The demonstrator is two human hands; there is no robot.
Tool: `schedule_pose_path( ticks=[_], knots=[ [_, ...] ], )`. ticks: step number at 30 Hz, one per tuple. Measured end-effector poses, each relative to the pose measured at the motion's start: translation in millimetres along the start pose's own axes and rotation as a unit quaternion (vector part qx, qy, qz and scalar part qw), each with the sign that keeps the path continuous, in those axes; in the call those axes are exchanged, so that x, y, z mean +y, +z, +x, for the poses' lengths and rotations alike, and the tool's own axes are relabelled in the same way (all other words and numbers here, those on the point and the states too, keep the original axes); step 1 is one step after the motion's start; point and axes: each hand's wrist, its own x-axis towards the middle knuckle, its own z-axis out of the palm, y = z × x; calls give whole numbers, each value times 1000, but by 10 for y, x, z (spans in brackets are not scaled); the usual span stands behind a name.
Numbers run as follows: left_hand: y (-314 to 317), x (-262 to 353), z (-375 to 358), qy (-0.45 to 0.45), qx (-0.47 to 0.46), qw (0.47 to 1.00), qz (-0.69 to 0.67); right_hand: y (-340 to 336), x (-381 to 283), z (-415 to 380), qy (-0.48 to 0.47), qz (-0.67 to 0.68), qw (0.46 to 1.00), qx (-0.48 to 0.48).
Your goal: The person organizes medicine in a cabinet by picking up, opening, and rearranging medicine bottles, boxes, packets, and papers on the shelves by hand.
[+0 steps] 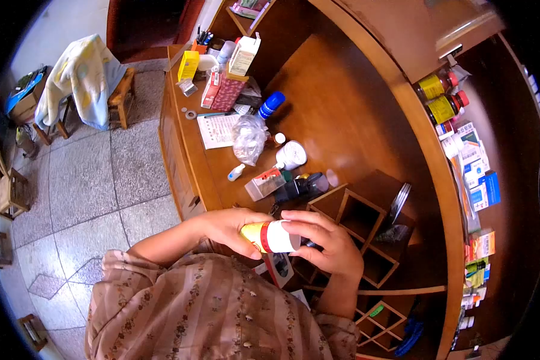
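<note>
Close to my chest I hold a small bottle point(265, 237) with a yellow and red label and a wide white cap point(283, 236). It lies tilted on its side, cap to the right. My left hand point(231, 229) is wrapped around the labelled body. The fingers of my right hand point(329, 245) curl around the cap, with the thumb below it. Just beyond the hands, a clear box with a red label point(265, 183) and a dark object point(294, 188) lie on the wooden desk point(336, 132).
On the desk stand a white tub point(291, 155), a clear plastic bag point(249, 139), a blue-capped container point(272, 105), a printed sheet point(218, 130) and several cartons. A wooden lattice rack point(361, 219) is near my right hand. Shelves at right hold medicine boxes point(477, 174). A cloth-covered chair point(81, 78) stands at left.
</note>
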Motion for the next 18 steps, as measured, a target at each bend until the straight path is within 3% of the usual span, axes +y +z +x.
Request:
schedule_pose_path(
  ticks=[2, 3, 4, 5, 7, 9, 11, 12, 13, 15, 17, 18],
  knots=[
    [50, 9, 21, 5, 5, 1000, -1, -31, -80, 35, 40, -32, 999, 13],
    [100, 106, 31, -5, 60, 996, 66, 3, -62, 24, 42, -34, 998, 17],
    [146, 171, 39, -15, 113, 985, 133, 61, -20, -10, 105, -16, 992, 65],
    [201, 179, 48, -14, 106, 985, 135, 121, 20, -41, 167, 3, 979, 114],
    [308, 195, 96, 46, 279, 873, 398, 257, 76, -24, 218, -88, 955, 183],
    [284, 170, 136, 62, 289, 834, 467, 296, 143, -58, 253, -232, 925, 162],
    [265, 165, 151, 44, 278, 851, 444, 201, 147, -84, 204, -238, 937, 154],
    [252, 148, 157, 54, 276, 857, 431, 119, 62, -89, 213, -164, 952, 146],
    [240, 128, 163, 61, 278, 864, 416, 38, 80, -106, 121, -129, 973, 146],
    [231, 141, 186, 44, 269, 881, 386, -36, 4, -135, 41, -45, 991, 116],
    [231, 181, 196, 55, 259, 893, 363, -42, 61, -183, -4, -75, 993, 88],
    [223, 183, 206, 65, 250, 892, 370, -33, 24, -205, 38, -51, 992, 107]
  ],
)
